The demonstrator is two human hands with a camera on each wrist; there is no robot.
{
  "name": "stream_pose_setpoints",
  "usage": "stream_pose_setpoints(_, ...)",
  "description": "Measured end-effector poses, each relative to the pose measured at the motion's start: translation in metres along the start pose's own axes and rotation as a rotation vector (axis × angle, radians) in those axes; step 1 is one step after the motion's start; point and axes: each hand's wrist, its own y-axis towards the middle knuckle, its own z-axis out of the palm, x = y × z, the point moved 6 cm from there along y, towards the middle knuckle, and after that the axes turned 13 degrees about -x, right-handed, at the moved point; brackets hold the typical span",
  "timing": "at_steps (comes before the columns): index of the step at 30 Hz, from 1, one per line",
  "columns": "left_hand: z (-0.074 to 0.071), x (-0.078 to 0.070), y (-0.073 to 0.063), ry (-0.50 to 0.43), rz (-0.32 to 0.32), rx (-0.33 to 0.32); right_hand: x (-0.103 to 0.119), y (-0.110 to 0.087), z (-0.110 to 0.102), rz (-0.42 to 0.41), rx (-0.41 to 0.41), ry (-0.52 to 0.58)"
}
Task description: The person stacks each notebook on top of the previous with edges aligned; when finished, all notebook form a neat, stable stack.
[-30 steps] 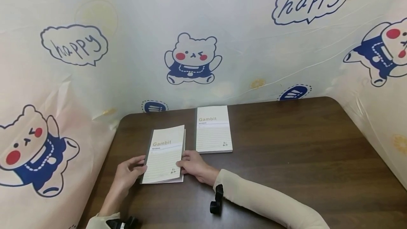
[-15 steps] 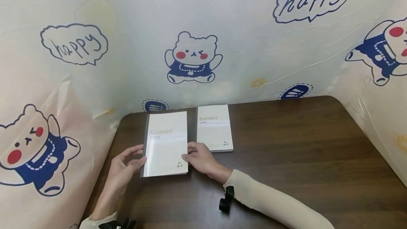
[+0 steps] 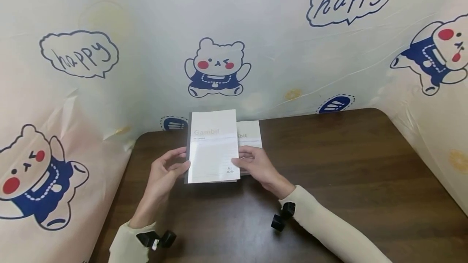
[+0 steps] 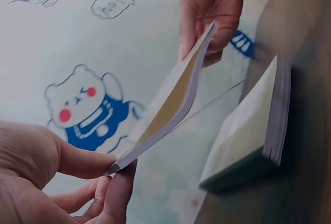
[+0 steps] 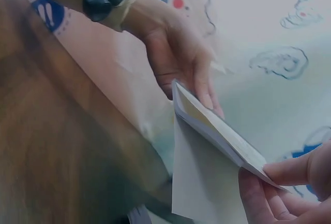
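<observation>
Both hands hold a white "Gambit" notebook [image 3: 212,149] with a dark spine strip, raised above the table. My left hand [image 3: 166,173] pinches its spine edge between thumb and fingers, while the right hand [image 3: 259,165] pinches the opposite edge. In the left wrist view the front cover bows away from the pages. A flap of the held notebook, its back cover or a leaf [image 5: 199,177], hangs down in the right wrist view. Behind it lies a matching stack of notebooks [image 4: 248,125] on the table, which the held one partly covers in the head view.
The dark wooden table [image 3: 347,173] has rounded far corners. A printed sheet [image 3: 285,52] with cartoon bears and "happy" bubbles hangs behind it and at both sides, meeting the table's far edge. Small black cameras [image 3: 283,216] are strapped at both wrists.
Both hands have lifted the notebook and carried it right and away from the body, until it overlaps the other notebooks in the head view. The notebooks behind stay in place.
</observation>
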Motion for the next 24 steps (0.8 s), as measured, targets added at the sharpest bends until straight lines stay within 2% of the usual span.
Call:
stream_pose_setpoints(5,0.030,0.003,0.011,-0.047,-0.037,0.041,-0.004,0.009,-0.029,-0.011,-0.077,-0.055)
stream_pose_setpoints(9,0.055,0.009,0.020,-0.068,-0.081,0.072,-0.014,0.017,-0.051,0.018,-0.143,-0.082)
stream_pose_setpoints(14,0.082,0.018,0.031,-0.053,-0.108,0.071,-0.026,0.026,-0.068,0.056,-0.183,-0.076)
stream_pose_setpoints(19,0.103,0.028,0.040,-0.018,-0.102,0.063,-0.038,0.033,-0.078,0.080,-0.203,-0.064)
stream_pose_setpoints(24,0.114,0.034,0.046,-0.008,-0.109,0.065,-0.052,0.040,-0.085,0.114,-0.221,-0.073)
